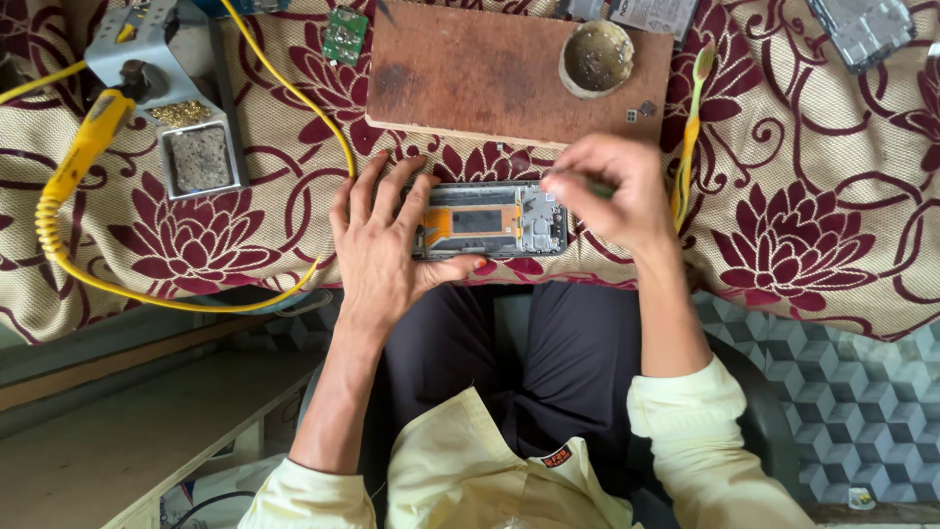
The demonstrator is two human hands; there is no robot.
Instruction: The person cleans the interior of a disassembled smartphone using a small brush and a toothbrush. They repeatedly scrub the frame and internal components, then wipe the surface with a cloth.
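Observation:
An opened phone [490, 220] with its back removed lies on the flowered cloth [803, 235] at the table's near edge, showing an orange flex strip and a metal board area. My left hand [382, 245] presses on its left end, thumb along the near side. My right hand [612, 191] hovers over the phone's right end, fingers pinched on a thin dark green tool [587, 186] whose tip points at the board.
A wooden board [470, 69] with a round tin of paste [595, 59] lies behind the phone. A soldering iron stand [166, 88] with a yellow iron [88, 142] and coiled cable sits at left. A toothbrush [690, 127], a small green circuit board [345, 34] and a phone frame [862, 29] lie nearby.

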